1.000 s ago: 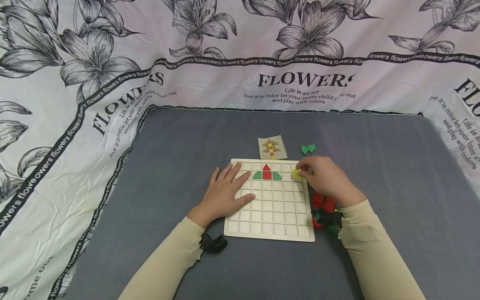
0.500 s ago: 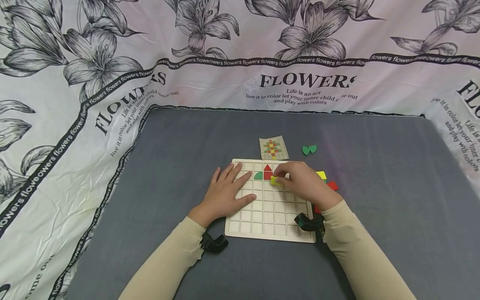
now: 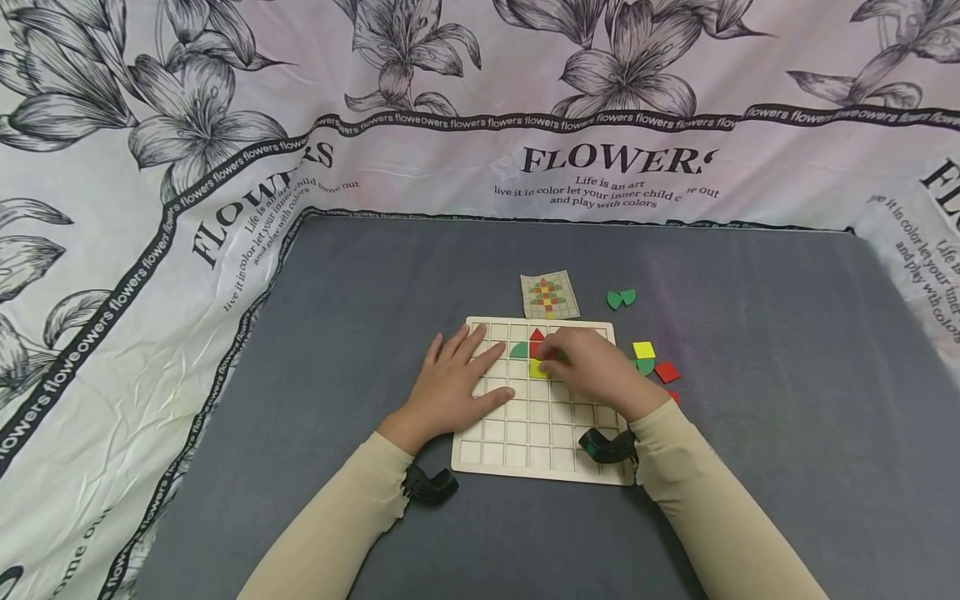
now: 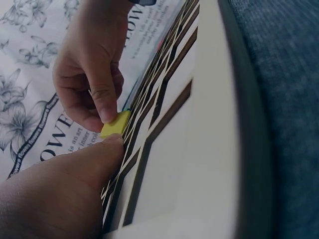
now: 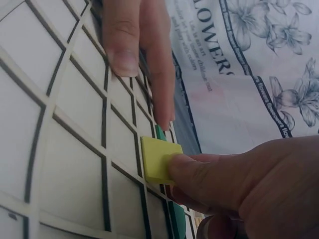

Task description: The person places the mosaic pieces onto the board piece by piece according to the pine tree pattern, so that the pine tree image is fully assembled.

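Near the middle of the head view, a pale gridded board (image 3: 517, 432) lay on a grey table (image 3: 360, 333). On the board's left side rested the left hand (image 3: 457, 396), palm down, fingers straight and spread, gripping nothing. Toward the upper centre of the board, the right hand (image 3: 592, 367) pinched a yellow tile (image 3: 537, 369) between thumb and finger. This tile was just below a red square (image 3: 535, 350) in the grid; whether it was fully seated could not be told. Above the square pointed a red triangle (image 3: 537, 334), and a green piece (image 3: 519, 351) sat directly to its left.

Lower in the right wrist view, the tile showed between the thumb and the grid, with the left hand's fingers above it.

Just beyond the board's top edge was a card (image 3: 550, 295) with a coloured pattern, and farther right two green wedges (image 3: 615, 300). Right of the board lay a loose yellow piece (image 3: 642, 350), touching a green one, with a red piece (image 3: 667, 372) beside them. Across the top of the frame hung flower-printed cloth (image 3: 450, 171).
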Demonstrator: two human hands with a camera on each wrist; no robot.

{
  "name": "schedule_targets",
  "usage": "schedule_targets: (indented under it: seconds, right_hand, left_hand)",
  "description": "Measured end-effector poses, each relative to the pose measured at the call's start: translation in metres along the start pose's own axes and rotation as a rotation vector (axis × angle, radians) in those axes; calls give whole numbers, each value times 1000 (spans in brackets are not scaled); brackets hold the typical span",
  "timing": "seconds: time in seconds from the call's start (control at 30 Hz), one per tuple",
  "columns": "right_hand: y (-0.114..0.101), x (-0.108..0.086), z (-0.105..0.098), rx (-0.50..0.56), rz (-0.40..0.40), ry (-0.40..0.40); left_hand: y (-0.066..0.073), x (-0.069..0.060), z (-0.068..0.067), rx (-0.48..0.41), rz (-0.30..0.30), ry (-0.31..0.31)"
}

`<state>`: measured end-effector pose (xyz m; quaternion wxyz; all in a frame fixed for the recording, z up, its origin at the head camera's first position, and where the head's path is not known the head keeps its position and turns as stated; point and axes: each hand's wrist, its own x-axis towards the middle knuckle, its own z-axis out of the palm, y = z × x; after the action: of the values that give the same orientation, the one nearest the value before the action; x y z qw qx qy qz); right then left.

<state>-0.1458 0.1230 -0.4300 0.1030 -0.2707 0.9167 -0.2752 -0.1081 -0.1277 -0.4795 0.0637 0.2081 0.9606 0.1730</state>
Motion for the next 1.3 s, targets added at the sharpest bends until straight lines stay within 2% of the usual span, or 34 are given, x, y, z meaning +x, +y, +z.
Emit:
schedule_targets:
  seconds: [0.53,0.67,0.9,1.3]
  right_hand:
    - [0,1,4,-85,-31,50]
    - [-1,0,6,-135,-28,78]
    - [-2,-1,11,-253,-70,72]
    - [0,-5,14,-308,-158,84]
  left_hand:
    - [0,1,-1,-1,-7,-8]
    - [1,1,-2,-2,-5,-4]
    - [2,1,-2,1,-12,-13]
    - [1,0,-1,6,-10,-19]
